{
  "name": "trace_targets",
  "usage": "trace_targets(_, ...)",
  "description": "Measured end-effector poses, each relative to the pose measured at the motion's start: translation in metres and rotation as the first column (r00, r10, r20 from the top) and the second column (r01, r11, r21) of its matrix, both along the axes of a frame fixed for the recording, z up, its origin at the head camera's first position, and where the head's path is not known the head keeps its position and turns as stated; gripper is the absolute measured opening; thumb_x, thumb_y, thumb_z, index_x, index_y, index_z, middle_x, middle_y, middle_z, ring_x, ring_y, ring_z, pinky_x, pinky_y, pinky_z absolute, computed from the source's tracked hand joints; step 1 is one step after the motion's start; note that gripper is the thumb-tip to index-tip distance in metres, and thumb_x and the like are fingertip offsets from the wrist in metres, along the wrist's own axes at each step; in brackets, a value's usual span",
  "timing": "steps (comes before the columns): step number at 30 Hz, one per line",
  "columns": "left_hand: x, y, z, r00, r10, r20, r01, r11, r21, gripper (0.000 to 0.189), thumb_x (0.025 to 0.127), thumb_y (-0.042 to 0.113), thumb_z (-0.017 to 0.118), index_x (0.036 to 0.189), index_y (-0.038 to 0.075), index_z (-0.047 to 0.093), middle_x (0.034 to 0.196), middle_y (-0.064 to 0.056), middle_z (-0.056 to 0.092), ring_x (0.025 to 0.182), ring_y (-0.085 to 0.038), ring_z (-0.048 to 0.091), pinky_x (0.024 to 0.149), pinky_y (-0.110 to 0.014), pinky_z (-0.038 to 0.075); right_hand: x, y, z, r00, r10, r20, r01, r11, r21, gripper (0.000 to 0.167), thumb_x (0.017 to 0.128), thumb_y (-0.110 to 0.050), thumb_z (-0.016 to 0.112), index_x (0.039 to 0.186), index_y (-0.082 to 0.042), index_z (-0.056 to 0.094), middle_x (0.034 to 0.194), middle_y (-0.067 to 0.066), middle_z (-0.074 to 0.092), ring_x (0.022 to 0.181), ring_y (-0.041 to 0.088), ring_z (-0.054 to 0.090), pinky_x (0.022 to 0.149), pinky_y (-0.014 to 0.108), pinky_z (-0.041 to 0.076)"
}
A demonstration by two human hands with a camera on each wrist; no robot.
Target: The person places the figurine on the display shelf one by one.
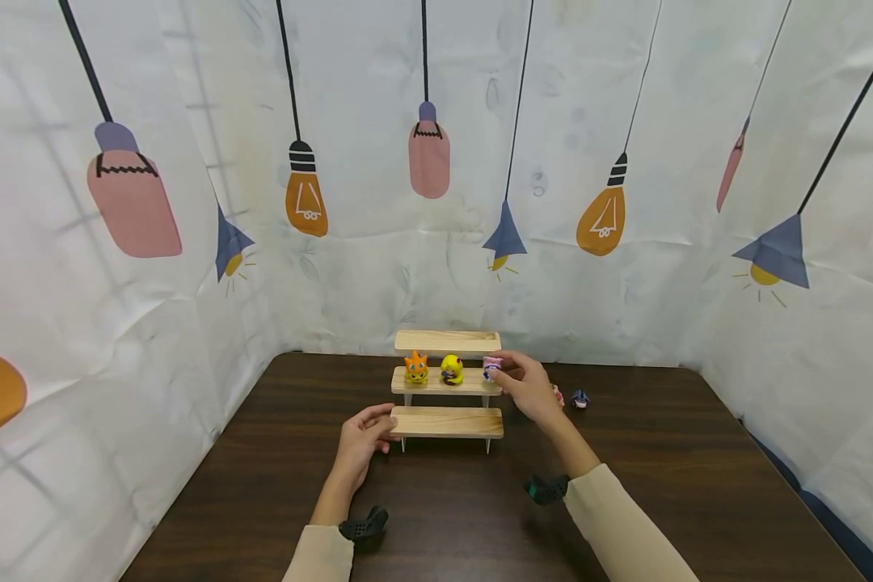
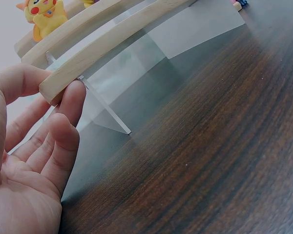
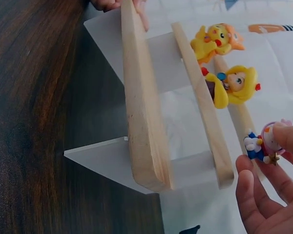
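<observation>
A three-step display rack with pale wooden boards and clear supports stands on the table. My left hand (image 1: 361,443) pinches the left end of its bottom board (image 1: 447,421), thumb above and fingers beneath. At the right end of the middle board (image 1: 444,388), my right hand (image 1: 529,390) holds a small white-faced figurine (image 3: 269,141) with a pink hood and blue clothes between thumb and fingers. Left of it on that board are a yellow figurine with orange ears (image 1: 415,369) and a yellow-haired figurine (image 1: 451,369).
On the dark wood table (image 1: 626,485), a dark blue figurine (image 1: 579,399) lies right of the rack. Beside it a pink figurine (image 1: 558,395) is partly hidden by my right hand. The top board (image 1: 447,341) is at the back, near a lamp-patterned cloth wall (image 1: 378,283).
</observation>
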State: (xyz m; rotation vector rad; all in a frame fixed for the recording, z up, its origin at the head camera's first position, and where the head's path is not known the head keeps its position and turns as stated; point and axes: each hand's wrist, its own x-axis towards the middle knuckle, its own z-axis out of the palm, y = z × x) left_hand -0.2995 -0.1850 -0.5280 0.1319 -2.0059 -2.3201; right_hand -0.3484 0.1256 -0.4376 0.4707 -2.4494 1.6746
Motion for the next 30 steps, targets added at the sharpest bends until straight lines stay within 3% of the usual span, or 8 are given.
trace_targets(24,0.000,0.000,0.000,1.000,0.004,-0.001,-0.004,1.000,0.005,0.034,0.094,0.005,0.071,0.127,-0.003,0.066,0.094,-0.003,0.074,0.068,-0.016,0.072,0.052,-0.023,0.048,-0.007,-0.011,-0.001,0.998,-0.029,0.050,0.024,0.995,0.100,0.035,0.097,-0.021,0.071,0.132,-0.018,0.068,0.118,0.014,0.066,0.094,0.024,0.064,0.071,0.029,0.057)
trace_targets(30,0.000,0.000,0.000,1.000,0.006,0.000,-0.006,1.000,0.001,0.034,0.094,0.006,0.071,0.127,-0.002,0.066,0.095,-0.004,0.074,0.068,-0.016,0.072,0.052,-0.023,0.048,-0.009,-0.012,-0.003,0.998,-0.035,0.059,0.029,0.994,0.105,0.035,0.098,-0.021,0.070,0.133,-0.017,0.068,0.118,0.013,0.067,0.095,0.024,0.063,0.077,0.042,0.059)
